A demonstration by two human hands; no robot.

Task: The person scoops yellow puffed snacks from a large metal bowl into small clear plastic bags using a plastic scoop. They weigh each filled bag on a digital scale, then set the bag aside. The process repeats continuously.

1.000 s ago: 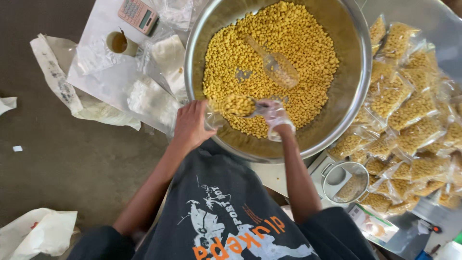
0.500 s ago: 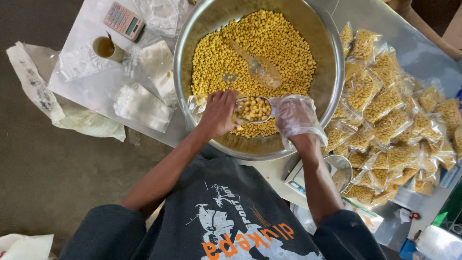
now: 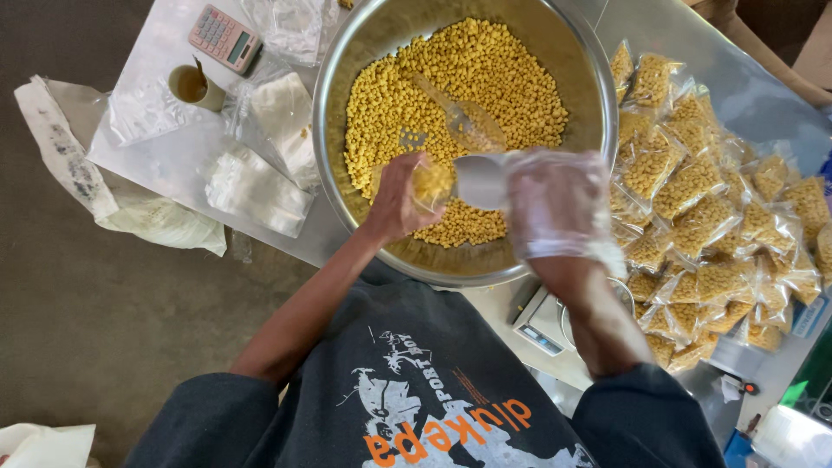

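Observation:
My left hand (image 3: pixel 394 204) holds a small clear bag (image 3: pixel 432 184) partly filled with yellow puffed pellets, over the near side of a large steel bowl (image 3: pixel 598 104). My right hand (image 3: pixel 559 204), in a thin clear plastic glove, grips a small metal cup (image 3: pixel 481 180) tipped sideways with its mouth against the bag's opening. The bowl holds a heap of the same yellow pellets (image 3: pixel 485 69). A clear plastic scoop (image 3: pixel 464 121) lies on the heap, just beyond my hands.
Several filled, sealed bags of pellets (image 3: pixel 711 208) are piled right of the bowl. A small scale (image 3: pixel 542 322) sits under my right forearm. Stacks of empty clear bags (image 3: pixel 258 186), a brown cup (image 3: pixel 195 87) and a pink calculator (image 3: pixel 224 36) lie to the left.
Both hands have risen from the bowl's near rim. The metal cup, held upright and full between them earlier, is now tipped against the bag, which has pellets in it.

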